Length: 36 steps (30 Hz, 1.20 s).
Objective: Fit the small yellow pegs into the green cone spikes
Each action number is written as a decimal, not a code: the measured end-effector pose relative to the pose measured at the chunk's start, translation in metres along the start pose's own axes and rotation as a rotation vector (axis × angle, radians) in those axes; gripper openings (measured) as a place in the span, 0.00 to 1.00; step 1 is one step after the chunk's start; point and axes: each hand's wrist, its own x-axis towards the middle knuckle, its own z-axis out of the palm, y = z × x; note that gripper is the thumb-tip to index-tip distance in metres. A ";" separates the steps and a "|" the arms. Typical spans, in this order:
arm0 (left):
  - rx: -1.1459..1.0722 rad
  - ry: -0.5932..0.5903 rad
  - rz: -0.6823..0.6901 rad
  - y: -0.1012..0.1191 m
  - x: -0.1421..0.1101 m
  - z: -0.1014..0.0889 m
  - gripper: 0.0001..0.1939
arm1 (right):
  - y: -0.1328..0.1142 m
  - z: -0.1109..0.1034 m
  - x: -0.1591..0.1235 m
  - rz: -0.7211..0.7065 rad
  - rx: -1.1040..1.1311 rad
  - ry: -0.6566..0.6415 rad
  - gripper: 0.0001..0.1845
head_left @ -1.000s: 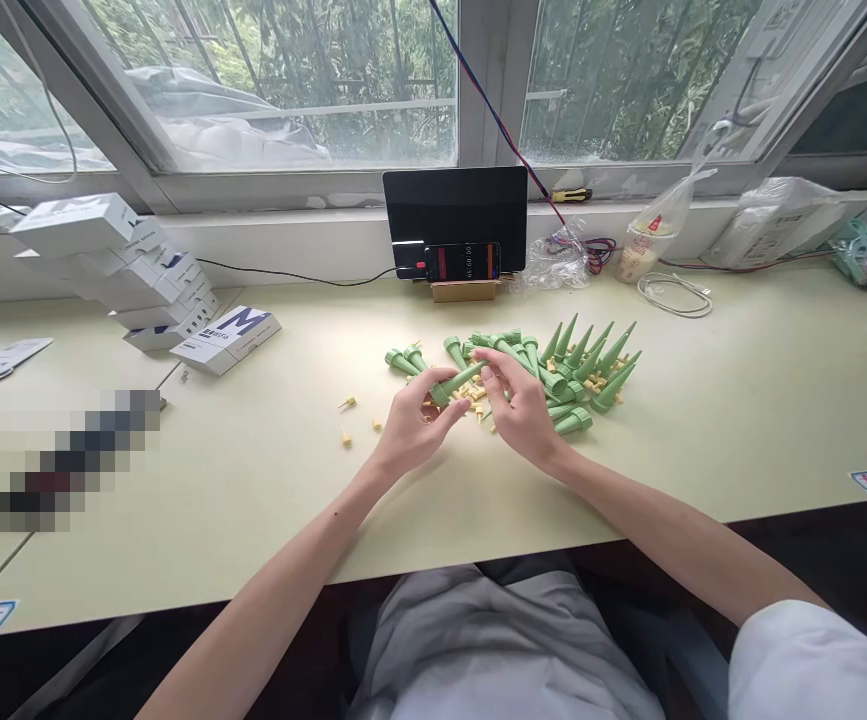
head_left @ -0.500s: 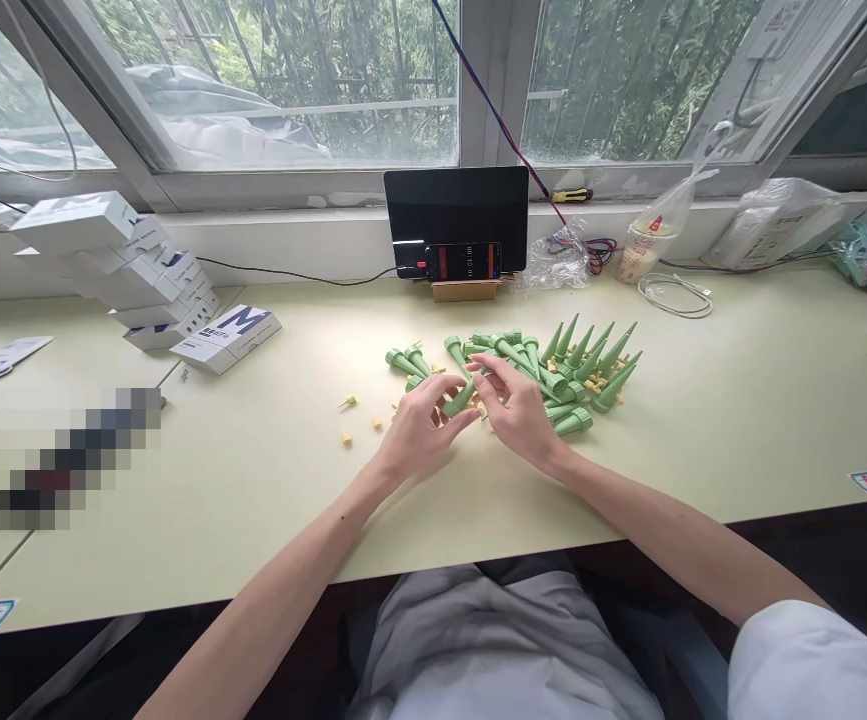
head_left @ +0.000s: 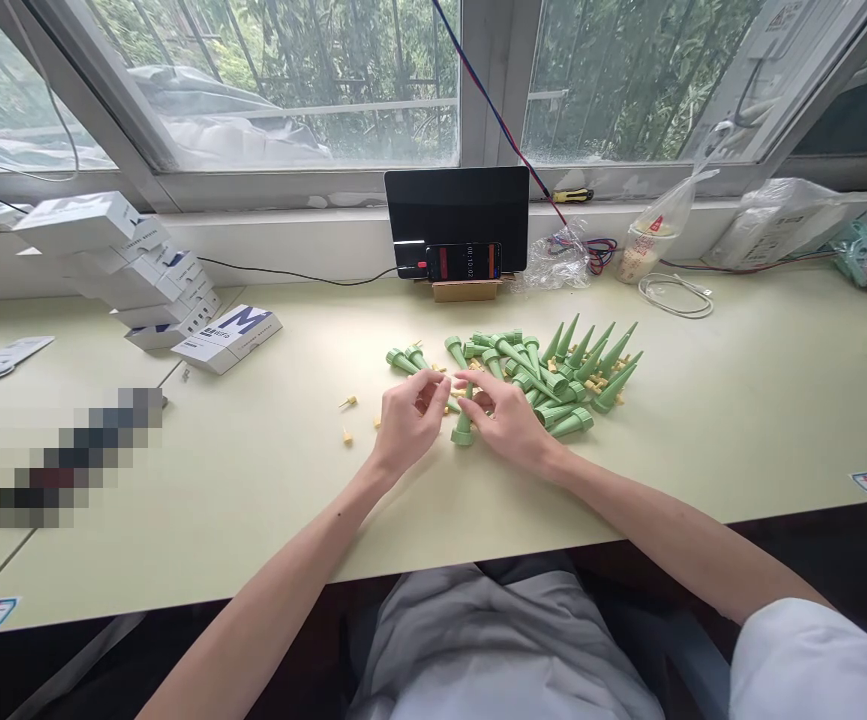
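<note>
At mid-frame, the green cone (head_left: 462,434) has swung wide end toward the frame's bottom, pinched by the right hand (head_left: 506,415), freeing the left hand (head_left: 409,418), whose narrowed fingertips' contents I cannot tell.

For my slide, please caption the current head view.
Right hand holding one green, cone-shaped plastic spike beside the left hand, similar spikes nearby.

Bright daylight through windows (head_left: 283,90)
</note>
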 end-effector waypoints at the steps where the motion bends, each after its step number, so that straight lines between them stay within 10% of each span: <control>1: 0.016 -0.034 0.015 -0.001 -0.001 0.000 0.09 | 0.001 0.000 0.000 -0.005 0.001 -0.001 0.19; 7: 0.174 -0.286 0.118 -0.004 -0.004 0.003 0.17 | 0.007 -0.001 0.001 0.003 0.007 0.012 0.17; 36: 0.252 -0.265 -0.009 -0.006 -0.003 0.003 0.15 | 0.007 -0.003 0.003 -0.099 -0.085 0.219 0.09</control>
